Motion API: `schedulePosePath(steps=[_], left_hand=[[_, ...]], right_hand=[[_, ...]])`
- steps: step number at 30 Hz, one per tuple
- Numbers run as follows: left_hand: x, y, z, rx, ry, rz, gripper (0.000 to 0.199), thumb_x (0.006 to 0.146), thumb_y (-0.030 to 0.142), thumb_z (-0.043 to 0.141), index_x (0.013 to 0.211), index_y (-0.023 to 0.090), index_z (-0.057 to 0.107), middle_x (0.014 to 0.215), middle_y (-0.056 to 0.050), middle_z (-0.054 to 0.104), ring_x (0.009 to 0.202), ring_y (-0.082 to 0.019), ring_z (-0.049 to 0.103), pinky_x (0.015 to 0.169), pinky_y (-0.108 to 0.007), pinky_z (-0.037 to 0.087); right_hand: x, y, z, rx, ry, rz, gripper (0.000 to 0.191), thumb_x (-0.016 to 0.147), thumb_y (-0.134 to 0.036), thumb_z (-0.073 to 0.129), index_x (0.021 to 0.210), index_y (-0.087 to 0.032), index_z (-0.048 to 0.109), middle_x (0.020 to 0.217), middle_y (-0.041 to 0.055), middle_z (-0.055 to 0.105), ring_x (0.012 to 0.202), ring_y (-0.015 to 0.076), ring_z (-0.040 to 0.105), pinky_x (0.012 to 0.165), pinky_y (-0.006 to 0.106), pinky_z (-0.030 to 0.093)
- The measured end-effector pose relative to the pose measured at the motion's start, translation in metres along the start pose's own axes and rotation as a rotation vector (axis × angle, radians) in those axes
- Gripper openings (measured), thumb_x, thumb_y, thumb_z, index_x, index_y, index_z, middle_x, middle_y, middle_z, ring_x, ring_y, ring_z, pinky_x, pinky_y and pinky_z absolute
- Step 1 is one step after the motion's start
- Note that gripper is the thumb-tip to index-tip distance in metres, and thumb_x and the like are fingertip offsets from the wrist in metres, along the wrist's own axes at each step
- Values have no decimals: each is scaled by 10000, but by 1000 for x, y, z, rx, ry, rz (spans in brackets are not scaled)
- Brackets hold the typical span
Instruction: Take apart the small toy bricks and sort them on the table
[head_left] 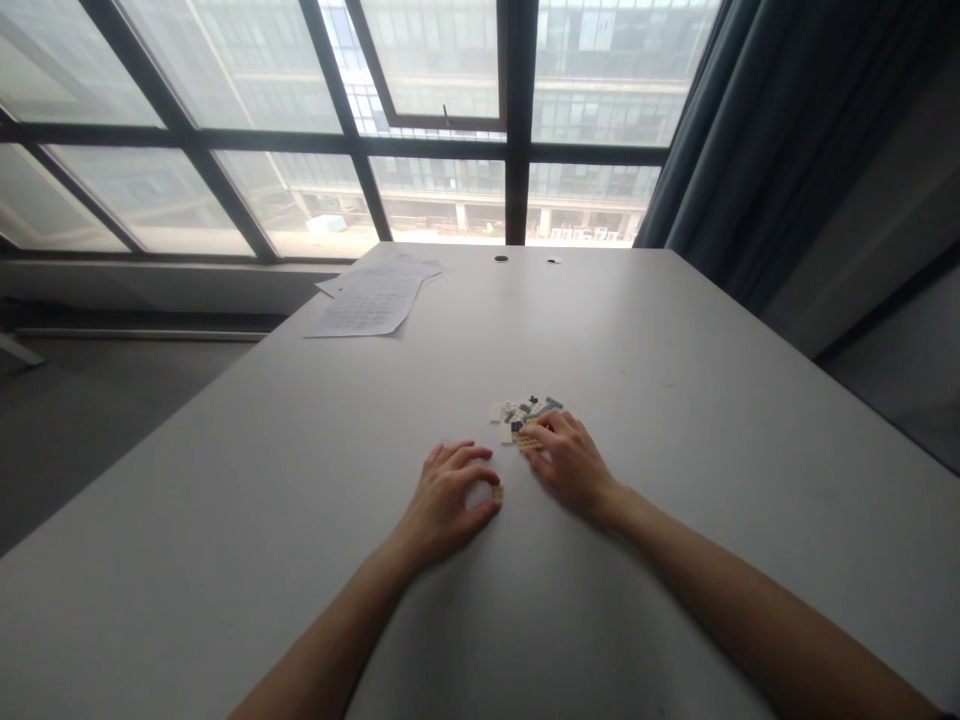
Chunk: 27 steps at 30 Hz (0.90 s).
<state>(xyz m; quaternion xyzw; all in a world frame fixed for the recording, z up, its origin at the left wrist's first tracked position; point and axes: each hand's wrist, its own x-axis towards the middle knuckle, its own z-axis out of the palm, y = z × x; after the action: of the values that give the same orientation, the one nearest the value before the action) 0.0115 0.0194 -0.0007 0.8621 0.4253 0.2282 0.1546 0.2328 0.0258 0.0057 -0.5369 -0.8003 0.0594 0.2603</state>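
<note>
Between the thumb and index finger of my left hand (457, 495) is a small tan toy building brick (497, 493), held just above or on the table. The other fingers of that hand are stretched forward. My right hand (566, 462) is at the near right side of a small pile of toy bricks (517, 410) in white, grey and dark colours. Its thumb and fingers are closed around tan pieces (531, 441) at the pile's near edge. The fingers partly cover these pieces, so their exact shape is hidden.
The white table (645, 350) reaches to the window (442, 190). Printed paper sheets (367, 300) lie at its far left. Two round holes are near the far edge, one of them a dark hole (501, 259). A dark blue curtain (750, 150) hangs at right.
</note>
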Motion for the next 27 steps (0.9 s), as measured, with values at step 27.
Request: schedulePosePath(steps=[27], left_hand=[[0,2,-2,-21,22,6,249,734,280,633,980,236,626,1196,-70,622,1221,-296,482,1091,-574,246]], right_hand=[[4,53,-17,97,106,235,225,826,-183,586,1024,-182,693,956,75,640,931,219,576,879,371,442]])
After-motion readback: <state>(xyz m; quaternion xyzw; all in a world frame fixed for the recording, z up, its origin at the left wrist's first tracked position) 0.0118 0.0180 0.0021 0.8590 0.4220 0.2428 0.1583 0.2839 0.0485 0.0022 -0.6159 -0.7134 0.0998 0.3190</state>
